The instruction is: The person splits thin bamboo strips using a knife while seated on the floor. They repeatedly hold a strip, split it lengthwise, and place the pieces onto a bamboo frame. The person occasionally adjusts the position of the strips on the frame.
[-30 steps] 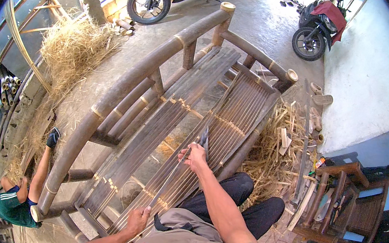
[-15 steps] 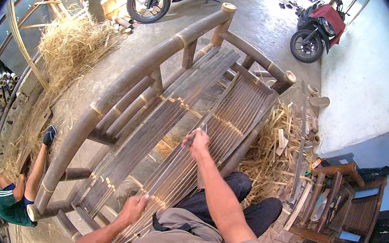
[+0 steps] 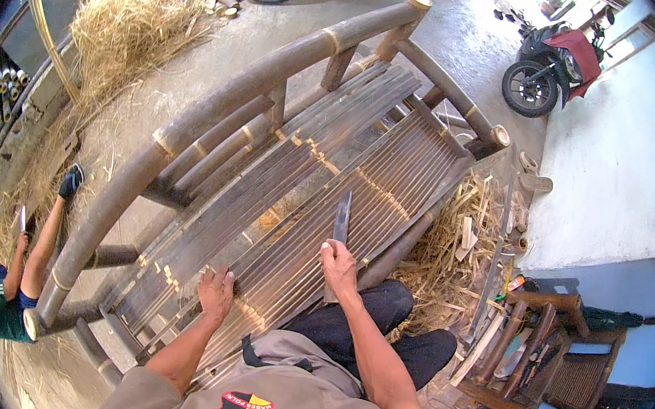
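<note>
My right hand (image 3: 337,269) grips a large knife with a broad dark blade (image 3: 342,213), its blade pointing away from me over the bench seat. My left hand (image 3: 216,295) rests on the slats with its fingers stretched out, holding nothing. Beneath both hands lies a bamboo bench (image 3: 190,126) whose seat is made of long thin slats (image 3: 379,185). Dark slats (image 3: 235,222) lie close together on the backrest side. A lengthwise gap (image 3: 287,214) separates them from the spaced slats nearer my legs.
Bamboo shavings (image 3: 458,241) pile up beside the bench on the right, near a wooden chair (image 3: 554,355) bearing tools. Straw-like fibres (image 3: 127,41) heap at the far left. Another person (image 3: 7,280) sits low at left, holding a blade. Two motorbikes (image 3: 544,72) stand farther off.
My left hand has let go of the thin strip and moved away onto the slats. My right hand has come nearer to me, and the knife blade now shows clearly upright.
</note>
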Demonstrator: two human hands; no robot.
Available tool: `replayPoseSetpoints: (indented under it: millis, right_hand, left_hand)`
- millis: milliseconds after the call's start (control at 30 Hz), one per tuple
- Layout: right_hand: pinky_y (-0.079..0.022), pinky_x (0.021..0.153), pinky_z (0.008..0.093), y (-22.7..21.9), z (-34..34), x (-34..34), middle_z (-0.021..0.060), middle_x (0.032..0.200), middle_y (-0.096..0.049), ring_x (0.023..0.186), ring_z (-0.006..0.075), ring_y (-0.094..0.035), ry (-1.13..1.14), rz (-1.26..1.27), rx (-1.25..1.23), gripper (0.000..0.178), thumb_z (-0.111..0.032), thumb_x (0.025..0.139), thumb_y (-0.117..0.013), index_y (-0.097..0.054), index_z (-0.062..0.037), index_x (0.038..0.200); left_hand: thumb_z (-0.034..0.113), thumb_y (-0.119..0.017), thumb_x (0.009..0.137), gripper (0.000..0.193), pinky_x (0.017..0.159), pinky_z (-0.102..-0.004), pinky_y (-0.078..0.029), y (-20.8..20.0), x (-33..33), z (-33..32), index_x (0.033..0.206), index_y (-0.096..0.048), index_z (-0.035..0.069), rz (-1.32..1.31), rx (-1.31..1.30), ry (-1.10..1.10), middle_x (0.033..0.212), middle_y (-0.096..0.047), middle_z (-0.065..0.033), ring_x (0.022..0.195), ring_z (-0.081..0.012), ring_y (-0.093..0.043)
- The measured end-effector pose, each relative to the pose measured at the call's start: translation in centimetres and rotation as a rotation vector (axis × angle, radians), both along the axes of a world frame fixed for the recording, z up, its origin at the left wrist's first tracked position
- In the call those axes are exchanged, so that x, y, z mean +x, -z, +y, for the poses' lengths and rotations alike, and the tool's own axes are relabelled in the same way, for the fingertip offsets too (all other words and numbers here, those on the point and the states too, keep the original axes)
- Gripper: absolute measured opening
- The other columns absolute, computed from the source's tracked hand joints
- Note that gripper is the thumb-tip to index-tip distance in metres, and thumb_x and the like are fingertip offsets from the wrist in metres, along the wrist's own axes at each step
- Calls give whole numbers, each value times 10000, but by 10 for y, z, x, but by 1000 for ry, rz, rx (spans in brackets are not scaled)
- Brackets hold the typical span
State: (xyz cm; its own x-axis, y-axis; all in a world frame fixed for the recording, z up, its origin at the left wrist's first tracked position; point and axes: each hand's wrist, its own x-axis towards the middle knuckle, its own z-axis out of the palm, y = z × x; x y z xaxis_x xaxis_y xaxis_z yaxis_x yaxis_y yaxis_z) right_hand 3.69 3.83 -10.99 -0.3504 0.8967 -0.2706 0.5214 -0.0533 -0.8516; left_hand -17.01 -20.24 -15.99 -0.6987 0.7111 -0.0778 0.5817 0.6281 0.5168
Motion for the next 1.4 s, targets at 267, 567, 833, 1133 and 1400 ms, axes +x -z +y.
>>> replayPoseSetpoints:
  millis: [267,567,833,1133,1400]
  right_hand:
    - [-525,786,460,-25,-7,25,216,992,-673,884,370,-663,-44,-147,293,343,-274,952,-563,-637,8,1134]
    - [-492,856,483,-17,-28,33,230,1099,-579,1001,405,-591,-133,-241,390,365,-215,915,-616,-584,-13,1216]
    - [-482,897,491,-10,-31,36,252,1200,-549,1060,453,-570,-176,-294,381,468,-208,897,-631,-509,-37,1315]
    - [-511,830,409,5,-22,44,223,1136,-594,948,317,-627,-227,-215,257,452,-195,955,-584,-493,23,1340]
    - [-514,765,383,-6,-26,40,175,1065,-608,871,258,-625,-194,-233,161,465,-199,970,-573,-466,13,1370]
  left_hand:
    - [292,-617,935,299,848,-479,-434,-8,22,2,1175,-694,131,46,36,-47,976,-456,-170,952,-351,-482]
    - [307,-650,914,302,851,-454,-444,-8,21,4,1153,-699,130,-14,67,-71,1014,-432,-151,984,-333,-467]
    - [343,-663,898,301,784,-463,-475,-14,23,8,1060,-715,94,-2,95,-117,1000,-529,-167,900,-351,-559]
    - [414,-661,884,379,836,-453,-414,-8,26,4,1121,-696,121,33,79,-177,1008,-519,-132,978,-313,-533]
    - [462,-652,885,517,883,-473,-371,-12,35,-8,1267,-612,115,117,5,-297,1013,-543,-117,1016,-302,-519]
